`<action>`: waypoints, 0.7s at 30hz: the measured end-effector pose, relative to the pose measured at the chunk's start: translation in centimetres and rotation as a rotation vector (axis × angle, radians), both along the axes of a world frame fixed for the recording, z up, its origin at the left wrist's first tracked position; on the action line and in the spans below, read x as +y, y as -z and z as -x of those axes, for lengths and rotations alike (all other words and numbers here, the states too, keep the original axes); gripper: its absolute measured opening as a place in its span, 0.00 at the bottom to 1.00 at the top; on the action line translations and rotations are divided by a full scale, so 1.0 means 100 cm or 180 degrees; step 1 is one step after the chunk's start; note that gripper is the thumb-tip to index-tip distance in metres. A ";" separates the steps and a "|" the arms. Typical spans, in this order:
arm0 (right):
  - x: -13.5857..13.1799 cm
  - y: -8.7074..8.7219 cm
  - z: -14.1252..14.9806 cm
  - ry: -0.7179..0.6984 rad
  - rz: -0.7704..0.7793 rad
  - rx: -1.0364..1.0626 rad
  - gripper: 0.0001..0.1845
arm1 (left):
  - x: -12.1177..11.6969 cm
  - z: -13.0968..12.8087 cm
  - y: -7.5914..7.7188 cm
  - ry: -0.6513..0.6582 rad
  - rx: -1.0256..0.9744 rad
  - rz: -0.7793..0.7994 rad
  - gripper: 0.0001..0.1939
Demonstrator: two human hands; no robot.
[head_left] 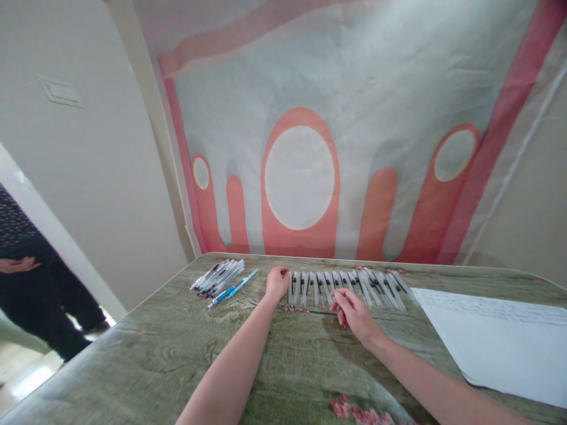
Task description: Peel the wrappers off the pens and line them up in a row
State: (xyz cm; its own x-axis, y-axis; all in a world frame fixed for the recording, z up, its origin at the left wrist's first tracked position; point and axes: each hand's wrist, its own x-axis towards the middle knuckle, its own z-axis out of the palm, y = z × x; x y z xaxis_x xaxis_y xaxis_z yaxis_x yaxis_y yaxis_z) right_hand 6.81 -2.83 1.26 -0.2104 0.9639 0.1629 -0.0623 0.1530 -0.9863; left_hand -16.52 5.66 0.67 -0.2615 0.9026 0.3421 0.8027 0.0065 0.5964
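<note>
Clear pens (315,289) with black parts lie in a row near the table (168,360)'s far edge. The left hand (277,283) curls at one end, the right hand (352,311) loosely half-open midway; whether either grips anything, I cannot tell

Row of pens (348,284) lies toward the rear of the counter (177,360), mid-width. Left of row: pile of pens (220,276). Pair of loose pens (231,290) just right of pile. Left hand (277,282) at row's left end; right hand (354,313) before row's middle. Paper (500,342) right of row. Backdrop (301,177) behind counter. Person (33,289) far left, beyond counter's edge.
</note>
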 end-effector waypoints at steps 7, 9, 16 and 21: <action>-0.002 -0.001 0.000 -0.0004 -0.0017 0.0015 0.20 | 0.002 0.011 -0.005 -0.0149 0.0077 0.0046 0.12; -0.001 -0.001 0.000 -0.0027 -0.0023 0.0020 0.19 | -0.002 0.019 -0.011 -0.0258 0.0129 0.0044 0.12; 0.000 0.003 -0.001 -0.0035 -0.0026 -0.0006 0.18 | -0.022 0.048 -0.027 -0.1344 0.1030 0.0228 0.16; 0.000 0.004 -0.001 -0.0044 -0.0014 -0.0051 0.18 | -0.028 0.070 -0.027 -0.1728 0.1031 0.0493 0.17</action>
